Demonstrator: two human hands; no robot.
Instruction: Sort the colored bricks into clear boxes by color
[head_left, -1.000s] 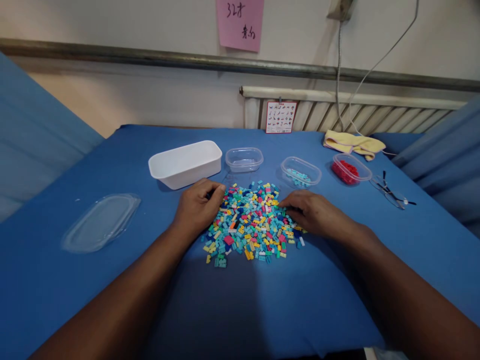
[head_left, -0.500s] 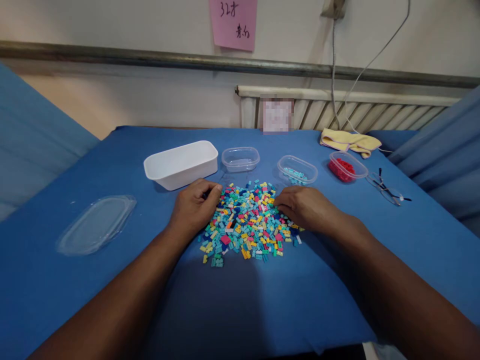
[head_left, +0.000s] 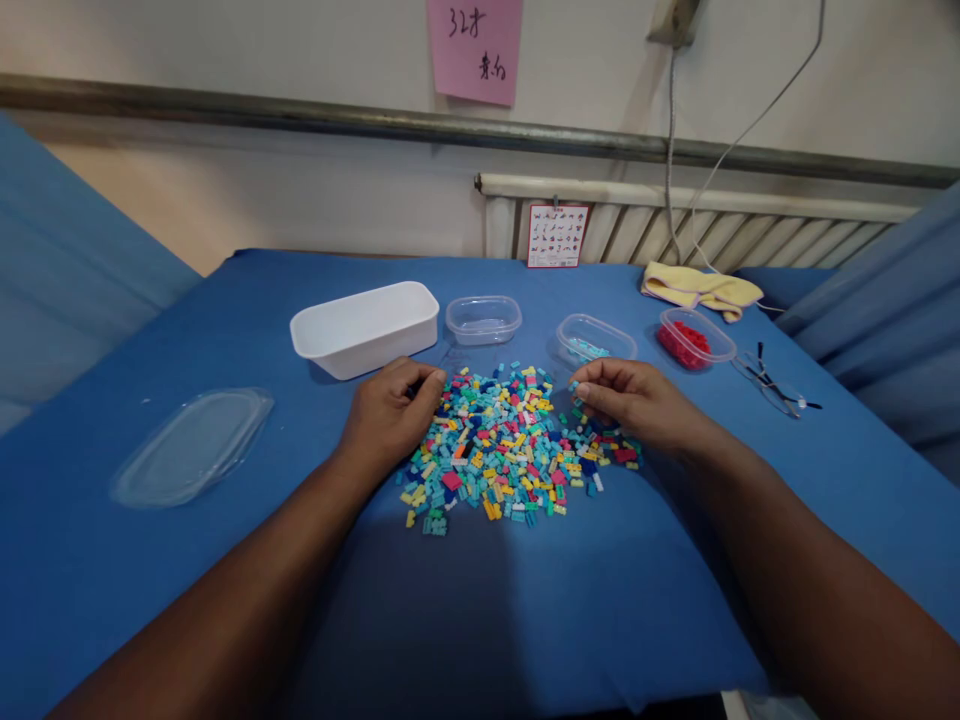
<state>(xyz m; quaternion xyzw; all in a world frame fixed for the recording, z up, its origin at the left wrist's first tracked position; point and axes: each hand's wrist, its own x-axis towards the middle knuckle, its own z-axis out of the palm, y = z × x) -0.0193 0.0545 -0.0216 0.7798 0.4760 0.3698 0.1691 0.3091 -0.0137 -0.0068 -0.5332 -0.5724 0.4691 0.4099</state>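
Observation:
A pile of small coloured bricks (head_left: 502,445), mostly teal with yellow, pink and blue, lies on the blue table (head_left: 187,330) in front of me. My left hand (head_left: 390,415) rests curled at the pile's left edge, fingers closed against the bricks. My right hand (head_left: 637,400) is lifted just above the pile's right side, its thumb and fingers pinched on a small teal brick (head_left: 575,387). Right behind that hand stands a clear tub (head_left: 596,342) with a few teal bricks in it.
A white rectangular tub (head_left: 365,327) and an empty clear tub (head_left: 484,319) stand behind the pile. Farther right are a clear tub of red bricks (head_left: 694,338), a yellow cloth (head_left: 701,287) and spectacles (head_left: 772,385). A clear lid (head_left: 191,445) lies at the left.
My right hand has lifted off the pile and drawn right with a teal brick pinched in its fingers, uncovering bricks beneath it. My left hand has stayed put.

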